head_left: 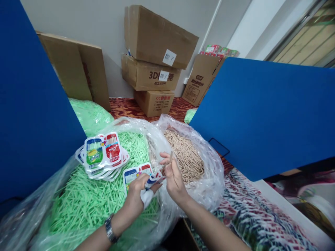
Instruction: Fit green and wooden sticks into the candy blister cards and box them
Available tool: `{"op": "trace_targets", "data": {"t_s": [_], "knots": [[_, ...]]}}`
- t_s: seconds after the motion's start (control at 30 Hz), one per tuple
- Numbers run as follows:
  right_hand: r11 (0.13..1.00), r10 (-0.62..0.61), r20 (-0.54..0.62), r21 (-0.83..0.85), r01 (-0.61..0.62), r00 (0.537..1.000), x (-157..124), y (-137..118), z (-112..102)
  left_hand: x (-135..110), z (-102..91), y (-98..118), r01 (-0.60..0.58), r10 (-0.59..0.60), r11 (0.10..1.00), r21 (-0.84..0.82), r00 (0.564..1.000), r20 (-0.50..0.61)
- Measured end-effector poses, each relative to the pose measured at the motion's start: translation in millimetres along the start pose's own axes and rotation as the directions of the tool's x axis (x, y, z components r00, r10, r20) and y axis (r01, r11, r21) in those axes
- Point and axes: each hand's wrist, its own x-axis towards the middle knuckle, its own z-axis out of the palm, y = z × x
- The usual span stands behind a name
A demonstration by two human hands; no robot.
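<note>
My left hand (pixel 134 195), with a metal watch at its wrist, is closed on a folded-open plastic pouch (pixel 154 179) printed in blue, white and red. My right hand (pixel 176 179) pinches a few thin brown sticks (pixel 171 157) beside the pouch's end. Green sticks (pixel 89 202) fill a large clear bag beneath my left hand. Behind my right hand, a second clear bag holds brown sticks (pixel 185 153). A stack of Sprite and Cola printed pouches (pixel 102 157) lies on the green sticks, and another pouch (pixel 129 174) lies partly behind my left hand.
Blue panels stand at left (pixel 34 104) and right (pixel 264 115). Stacked cardboard boxes (pixel 154 75) rest against the wall. Another bag of green sticks (pixel 90 115) sits at back left. Many printed pouches (pixel 251 209) lie at lower right.
</note>
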Motion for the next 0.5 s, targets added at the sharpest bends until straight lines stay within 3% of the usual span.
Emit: {"op": "trace_targets", "data": {"t_s": [0.23,0.37,0.43,0.5], "knots": [[0.999,-0.029,0.177,0.043,0.022,0.984,4,2,-7,3,-9.1,-1,0.015,-0.014,0.999,-0.035,0.999,0.046],[0.994,-0.041,0.122,0.106,0.028,0.992,5,6,-11,4,-17.1,-1,0.024,-0.020,0.998,-0.052,0.997,0.076],[0.995,-0.096,0.143,0.040,0.092,0.985,4,3,-11,4,-18.6,-3,0.024,-0.019,0.998,-0.059,0.997,0.076],[0.972,-0.208,0.252,-0.059,0.229,0.945,4,0,-12,4,-18.6,-7,0.029,-0.023,0.995,-0.091,0.998,0.066]]}}
